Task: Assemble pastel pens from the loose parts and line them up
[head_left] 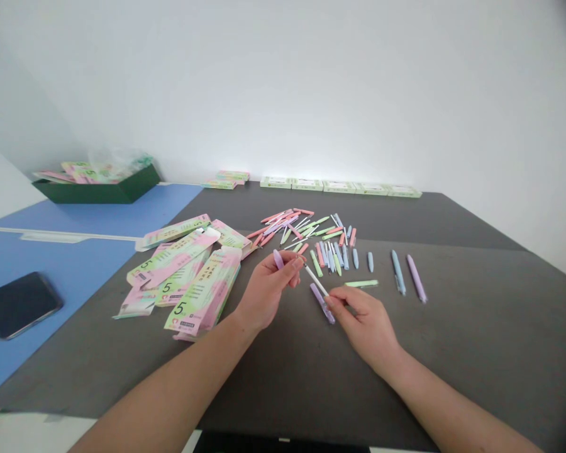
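Note:
My left hand point(264, 290) is closed around a purple pen barrel point(278, 259), its rounded end poking up between the fingers. Between the fingers of my right hand point(368, 321) is pinched a white pen refill point(316, 282). The refill's dark tip meets my left fingertips; whether a small part sits there is too fine to tell. Under the refill lies another purple pen piece point(322, 304) with a clip. Beyond my hands, loose pen parts point(332, 257) in blue, green and pink lie grouped. A light green piece point(361, 284) rests just past my right hand.
Farther back is a pile of pens and refills point(287, 226). Pink-green packets point(202, 292) overlap at left. A blue pen point(398, 272) and a purple pen point(416, 278) lie right. Flat boxes point(339, 187) line the wall. A green tray point(99, 192) and phone point(22, 304) are left.

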A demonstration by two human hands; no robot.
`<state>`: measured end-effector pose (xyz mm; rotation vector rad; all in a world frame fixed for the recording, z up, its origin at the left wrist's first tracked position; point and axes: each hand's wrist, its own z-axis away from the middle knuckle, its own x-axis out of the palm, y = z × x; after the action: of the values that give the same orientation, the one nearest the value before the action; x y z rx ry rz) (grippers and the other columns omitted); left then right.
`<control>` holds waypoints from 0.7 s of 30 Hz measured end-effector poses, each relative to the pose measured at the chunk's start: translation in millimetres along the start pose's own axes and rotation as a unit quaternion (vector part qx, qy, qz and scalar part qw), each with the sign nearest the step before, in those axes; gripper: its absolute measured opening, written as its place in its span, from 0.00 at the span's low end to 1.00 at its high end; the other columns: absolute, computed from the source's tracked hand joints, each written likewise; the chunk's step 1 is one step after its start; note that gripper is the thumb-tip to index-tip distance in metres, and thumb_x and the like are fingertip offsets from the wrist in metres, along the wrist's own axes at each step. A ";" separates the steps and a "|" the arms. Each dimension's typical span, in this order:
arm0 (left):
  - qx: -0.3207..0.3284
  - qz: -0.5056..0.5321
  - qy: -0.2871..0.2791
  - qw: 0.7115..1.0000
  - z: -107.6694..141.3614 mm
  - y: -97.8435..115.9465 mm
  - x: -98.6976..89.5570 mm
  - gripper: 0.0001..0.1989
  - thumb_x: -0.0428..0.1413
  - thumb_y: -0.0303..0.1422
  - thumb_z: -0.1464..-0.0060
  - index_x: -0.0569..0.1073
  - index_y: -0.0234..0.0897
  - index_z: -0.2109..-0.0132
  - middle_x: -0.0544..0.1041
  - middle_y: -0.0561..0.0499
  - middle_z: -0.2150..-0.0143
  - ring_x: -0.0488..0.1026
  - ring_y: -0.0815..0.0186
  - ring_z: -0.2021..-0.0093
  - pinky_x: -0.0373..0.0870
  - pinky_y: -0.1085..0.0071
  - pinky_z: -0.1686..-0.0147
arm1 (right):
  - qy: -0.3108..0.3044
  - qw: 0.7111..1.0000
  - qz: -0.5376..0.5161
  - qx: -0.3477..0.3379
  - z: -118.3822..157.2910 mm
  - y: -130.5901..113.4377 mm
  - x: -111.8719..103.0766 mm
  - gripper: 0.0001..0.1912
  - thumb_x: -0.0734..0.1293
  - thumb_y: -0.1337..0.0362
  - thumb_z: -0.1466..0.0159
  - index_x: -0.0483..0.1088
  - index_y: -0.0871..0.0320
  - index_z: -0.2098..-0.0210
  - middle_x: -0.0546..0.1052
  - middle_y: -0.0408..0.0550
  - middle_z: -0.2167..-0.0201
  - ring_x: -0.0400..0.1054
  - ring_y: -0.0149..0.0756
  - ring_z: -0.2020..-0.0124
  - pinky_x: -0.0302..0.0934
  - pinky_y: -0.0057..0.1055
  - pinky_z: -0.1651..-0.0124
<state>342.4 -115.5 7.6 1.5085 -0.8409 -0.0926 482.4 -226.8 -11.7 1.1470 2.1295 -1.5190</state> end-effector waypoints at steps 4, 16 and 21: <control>0.012 -0.019 0.014 1.000 -1.5 -0.6 -1.8 0.08 0.60 0.35 0.52 0.73 0.34 0.67 0.65 0.58 0.81 0.60 0.75 0.78 0.57 0.75 0.73 | -0.004 1.000 0.001 -0.004 -1.1 0.0 0.2 0.08 0.62 0.63 0.36 0.70 0.57 0.70 0.72 0.42 0.75 0.65 0.30 0.72 0.56 0.25 0.68; 0.005 -0.005 0.041 0.999 -0.6 -1.6 -1.1 0.08 0.60 0.34 0.52 0.72 0.33 0.69 0.65 0.57 0.81 0.61 0.75 0.78 0.58 0.76 0.74 | 0.018 0.998 0.062 -0.023 0.8 0.6 -1.1 0.09 0.61 0.62 0.35 0.70 0.57 0.69 0.74 0.43 0.73 0.67 0.31 0.70 0.56 0.27 0.65; -0.017 0.072 0.064 0.995 -6.8 0.1 -5.0 0.08 0.60 0.33 0.52 0.72 0.33 0.68 0.63 0.58 0.79 0.60 0.77 0.78 0.60 0.78 0.74 | 0.014 0.995 0.093 -0.018 2.0 0.3 -2.2 0.11 0.59 0.62 0.35 0.70 0.57 0.69 0.74 0.44 0.72 0.67 0.32 0.69 0.55 0.28 0.65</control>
<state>342.3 -107.0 6.6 1.4024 -0.8371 0.0945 483.7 -229.5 -11.3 1.3199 1.9963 -1.3843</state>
